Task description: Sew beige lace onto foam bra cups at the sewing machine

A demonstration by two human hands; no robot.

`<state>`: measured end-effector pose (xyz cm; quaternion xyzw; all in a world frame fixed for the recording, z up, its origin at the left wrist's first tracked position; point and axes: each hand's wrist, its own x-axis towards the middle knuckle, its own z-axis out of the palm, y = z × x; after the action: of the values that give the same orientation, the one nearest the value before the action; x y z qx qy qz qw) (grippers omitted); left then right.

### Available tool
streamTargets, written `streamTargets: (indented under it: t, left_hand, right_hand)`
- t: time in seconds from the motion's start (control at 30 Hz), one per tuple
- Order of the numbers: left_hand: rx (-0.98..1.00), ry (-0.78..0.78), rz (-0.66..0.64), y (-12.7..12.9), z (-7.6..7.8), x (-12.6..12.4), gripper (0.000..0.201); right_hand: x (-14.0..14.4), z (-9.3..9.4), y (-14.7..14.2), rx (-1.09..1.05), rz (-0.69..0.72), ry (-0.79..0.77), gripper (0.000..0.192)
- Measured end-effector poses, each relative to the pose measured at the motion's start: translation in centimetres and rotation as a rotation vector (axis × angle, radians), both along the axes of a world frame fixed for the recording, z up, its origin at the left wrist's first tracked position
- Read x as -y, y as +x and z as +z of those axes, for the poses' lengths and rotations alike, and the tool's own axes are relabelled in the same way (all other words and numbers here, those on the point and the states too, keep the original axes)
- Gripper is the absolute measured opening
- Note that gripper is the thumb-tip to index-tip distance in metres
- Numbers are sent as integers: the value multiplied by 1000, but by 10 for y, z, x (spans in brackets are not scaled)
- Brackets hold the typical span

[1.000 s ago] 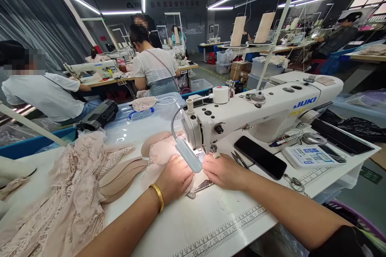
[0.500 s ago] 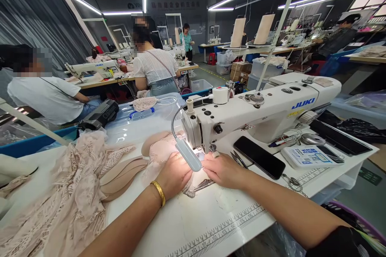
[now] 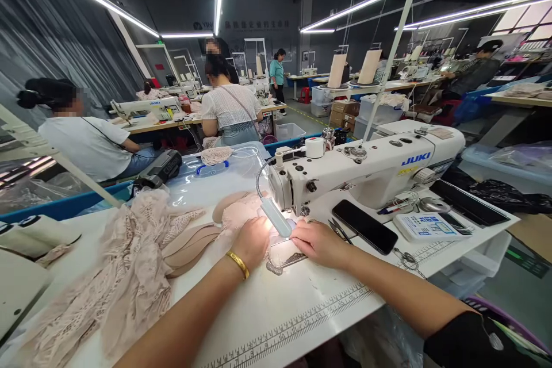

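Under the head of a white sewing machine (image 3: 366, 161), a pale pink fabric piece (image 3: 245, 213) lies on the white table. My left hand (image 3: 253, 240), with a gold bangle at the wrist, presses and grips this fabric left of the needle area; its fingertips are partly hidden. My right hand (image 3: 318, 243) pinches the work's right edge close to the presser foot, fingers together. A small grey lamp (image 3: 276, 217) on a bent neck lights the spot and covers the needle. Beige foam-like pads (image 3: 190, 247) lie beside a heap of pale lace (image 3: 129, 264).
Right of the machine's needle end are scissors (image 3: 338, 230), a black phone (image 3: 364, 226) and a white-blue box (image 3: 426, 225). A printed ruler (image 3: 293, 328) runs along the front edge. Thread cones (image 3: 37, 236) stand left. A clear plastic lid (image 3: 194, 175) lies behind; co-workers sit beyond.
The camera view has tilted and shifted, so the machine sits lower and further left. My left hand's fingers are drawn in slightly on the fabric; my right hand stays near the presser foot.
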<state>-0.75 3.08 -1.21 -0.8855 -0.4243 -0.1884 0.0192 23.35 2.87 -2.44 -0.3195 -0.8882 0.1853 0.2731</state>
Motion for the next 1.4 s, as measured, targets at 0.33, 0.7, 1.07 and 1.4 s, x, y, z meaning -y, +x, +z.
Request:
streamTargets:
  t: [0.33,0.7,1.07,1.4]
  left_hand:
    - [949,-1023,10,16,6,163,40]
    - [2055,-972,392,17,14,159,38]
    - [2137,-1074,444,33,16,159,29]
    - [2056,-1126,359,43,17,157,38]
  right_hand:
    - [58,10,-64,-797,-79,-1040,56]
    - [147,12,-44,-910,-13,-1099,69]
    - [144,3,-44,-939,-111,-971,63]
    - [123,6,-45,-1174,-172,-1147,62]
